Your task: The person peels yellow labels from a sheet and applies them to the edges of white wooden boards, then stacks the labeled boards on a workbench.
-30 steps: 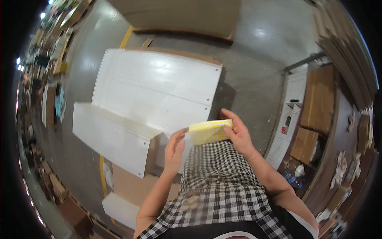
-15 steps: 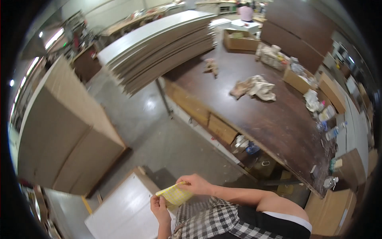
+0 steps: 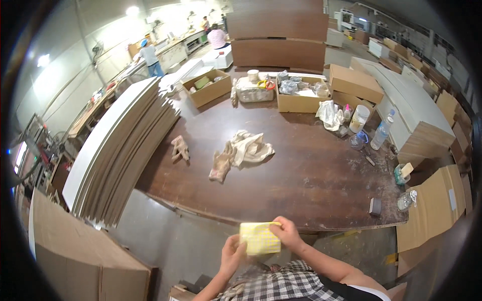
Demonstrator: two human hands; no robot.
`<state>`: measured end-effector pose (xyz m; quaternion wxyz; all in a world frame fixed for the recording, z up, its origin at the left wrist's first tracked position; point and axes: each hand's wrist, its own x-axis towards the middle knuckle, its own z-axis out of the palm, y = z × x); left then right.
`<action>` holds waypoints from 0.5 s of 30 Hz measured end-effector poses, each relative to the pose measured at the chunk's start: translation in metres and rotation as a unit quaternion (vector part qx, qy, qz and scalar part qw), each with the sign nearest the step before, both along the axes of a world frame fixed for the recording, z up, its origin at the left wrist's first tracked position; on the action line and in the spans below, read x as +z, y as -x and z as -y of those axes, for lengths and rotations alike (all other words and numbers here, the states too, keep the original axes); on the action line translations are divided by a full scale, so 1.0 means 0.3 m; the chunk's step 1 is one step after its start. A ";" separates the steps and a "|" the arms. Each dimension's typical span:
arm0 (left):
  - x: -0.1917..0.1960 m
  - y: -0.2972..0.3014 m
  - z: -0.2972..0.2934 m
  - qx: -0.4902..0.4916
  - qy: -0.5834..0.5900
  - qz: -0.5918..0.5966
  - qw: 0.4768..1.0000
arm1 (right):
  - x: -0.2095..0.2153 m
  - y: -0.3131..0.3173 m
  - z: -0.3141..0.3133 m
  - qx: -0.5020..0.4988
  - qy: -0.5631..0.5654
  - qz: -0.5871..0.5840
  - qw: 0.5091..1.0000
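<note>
Between my hands, just in front of the table's near edge, is a folded yellow checked cloth, flat and roughly rectangular. My left hand pinches its lower left side, thumb in front. At the upper right corner my right hand grips it between thumb and fingers. Beyond them, on the dark brown table, lie a crumpled cream rag, a stained work glove touching it, and another glove farther left.
A tall stack of boards rises at the left. Cardboard boxes line the table's far side. Bottles and a brush in a green-rimmed cup stand along the right edge. Two people are far off at the back left.
My view has swung right, so the table now lies straight ahead. Both hands have moved from beside the white panel to the table's near edge, still holding the cloth, which now shows its broad face.
</note>
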<state>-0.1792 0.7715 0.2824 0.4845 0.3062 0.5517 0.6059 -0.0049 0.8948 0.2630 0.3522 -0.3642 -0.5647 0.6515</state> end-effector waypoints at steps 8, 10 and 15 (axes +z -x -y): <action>-0.046 0.178 -0.548 -0.165 0.012 0.004 0.986 | 0.043 -0.027 -0.400 -0.211 -0.058 -0.038 0.975; -0.068 0.206 -0.669 -0.199 0.025 0.006 0.980 | 0.045 0.004 -0.481 -0.222 -0.058 -0.026 0.973; -0.179 0.224 -0.943 -0.261 -0.024 -0.125 0.957 | 0.069 0.073 -0.708 -0.197 -0.075 0.043 0.977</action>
